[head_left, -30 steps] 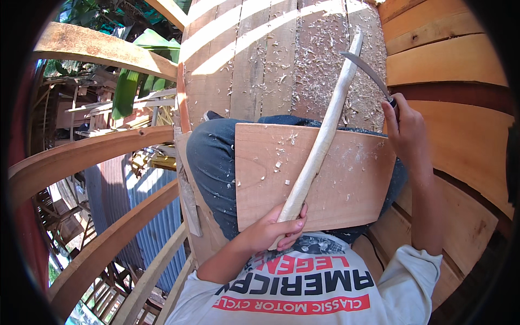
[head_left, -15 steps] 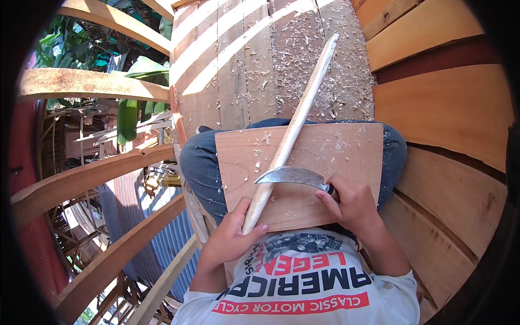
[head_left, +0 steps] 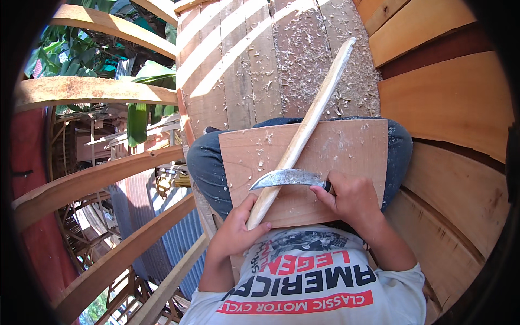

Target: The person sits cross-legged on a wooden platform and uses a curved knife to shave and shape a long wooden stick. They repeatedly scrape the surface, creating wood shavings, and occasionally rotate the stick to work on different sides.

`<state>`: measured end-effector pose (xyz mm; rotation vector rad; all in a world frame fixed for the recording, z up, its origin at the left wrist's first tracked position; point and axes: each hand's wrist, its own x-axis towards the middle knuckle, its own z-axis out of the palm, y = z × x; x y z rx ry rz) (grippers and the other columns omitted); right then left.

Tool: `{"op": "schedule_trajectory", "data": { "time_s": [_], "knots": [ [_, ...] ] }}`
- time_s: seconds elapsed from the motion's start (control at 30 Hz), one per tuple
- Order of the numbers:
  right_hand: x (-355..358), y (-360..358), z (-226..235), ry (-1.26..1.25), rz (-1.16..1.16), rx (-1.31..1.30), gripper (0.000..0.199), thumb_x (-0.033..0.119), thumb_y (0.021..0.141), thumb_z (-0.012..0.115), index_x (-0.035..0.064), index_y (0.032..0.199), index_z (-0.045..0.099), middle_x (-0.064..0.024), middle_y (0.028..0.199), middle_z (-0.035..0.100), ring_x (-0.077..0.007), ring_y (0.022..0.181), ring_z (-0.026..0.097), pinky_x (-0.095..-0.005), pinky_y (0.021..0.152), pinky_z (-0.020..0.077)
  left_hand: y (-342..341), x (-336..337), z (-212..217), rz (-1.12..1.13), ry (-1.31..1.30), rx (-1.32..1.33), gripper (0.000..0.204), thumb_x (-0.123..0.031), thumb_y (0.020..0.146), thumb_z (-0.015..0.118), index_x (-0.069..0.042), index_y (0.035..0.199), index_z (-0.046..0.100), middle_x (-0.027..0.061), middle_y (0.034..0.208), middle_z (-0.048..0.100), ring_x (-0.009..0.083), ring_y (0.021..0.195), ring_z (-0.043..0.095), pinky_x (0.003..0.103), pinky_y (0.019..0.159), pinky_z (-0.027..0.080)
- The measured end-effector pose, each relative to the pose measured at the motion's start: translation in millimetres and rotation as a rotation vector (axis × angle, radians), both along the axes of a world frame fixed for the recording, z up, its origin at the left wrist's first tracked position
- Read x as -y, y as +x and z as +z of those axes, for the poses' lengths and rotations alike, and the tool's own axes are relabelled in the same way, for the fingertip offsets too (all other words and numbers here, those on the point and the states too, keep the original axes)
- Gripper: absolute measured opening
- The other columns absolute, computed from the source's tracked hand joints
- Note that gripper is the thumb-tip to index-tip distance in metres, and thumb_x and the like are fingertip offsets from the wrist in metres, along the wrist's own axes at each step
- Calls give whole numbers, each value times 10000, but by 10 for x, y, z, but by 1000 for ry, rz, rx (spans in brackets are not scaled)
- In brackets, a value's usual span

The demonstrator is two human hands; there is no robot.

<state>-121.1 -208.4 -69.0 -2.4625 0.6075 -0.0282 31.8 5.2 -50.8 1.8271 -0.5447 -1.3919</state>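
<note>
A long pale wooden stick (head_left: 311,122) slants up and to the right over a flat wooden board (head_left: 238,162) on my lap. My left hand (head_left: 241,230) is closed round the stick's near end. In my right hand (head_left: 349,197) is a knife with a curved blade (head_left: 290,177); the fingers wrap its dark handle, which is mostly hidden. The blade points left and lies across the stick a little above my left hand. Small shavings (head_left: 261,162) are scattered on the board.
Beyond my crossed legs (head_left: 208,168), the plank floor (head_left: 233,81) is strewn with curled shavings. A wall of boards (head_left: 444,103) rises close on the right. Wooden rails (head_left: 103,173) run along the left, with corrugated sheets (head_left: 168,227) and plants (head_left: 81,54) beyond them.
The stick's far end has swung slightly right. The blade still crosses the stick near my left hand, its tip a little lower and further left. The whole view has shifted slightly.
</note>
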Motion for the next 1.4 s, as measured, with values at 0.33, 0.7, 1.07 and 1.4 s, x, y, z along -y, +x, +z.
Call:
{"op": "schedule_trajectory", "data": {
  "time_s": [0.33,0.7,1.07,1.4],
  "knots": [
    [197,-88,-38,-113,-91,13,462,474,815,685,74,623,555,-112,530,569,-298,476,597,-395,430,452,-18,24,34,-7,47,20,366,-126,759,687,-7,1060,515,20,825,487,93,785,445,255,683,386],
    [82,-26,-81,-166,-38,22,493,517,801,682,91,598,536,-84,511,548,-270,442,572,-375,403,420,-54,115,62,35,38,115,419,-104,747,691,-4,1116,522,168,828,594,203,757,585,316,721,461],
    [203,-36,-115,-281,-92,8,517,556,771,691,104,587,520,-55,494,521,-259,436,564,-365,412,420,-84,150,76,83,52,78,372,-86,742,686,14,1069,538,49,823,499,103,804,441,255,720,397],
    [245,-34,-107,-371,-101,-8,540,573,774,680,108,566,501,-65,472,493,-262,434,558,-357,408,414,-87,146,81,92,23,78,370,-80,736,678,20,1060,528,84,816,489,127,784,447,268,718,402]
  ]
}}
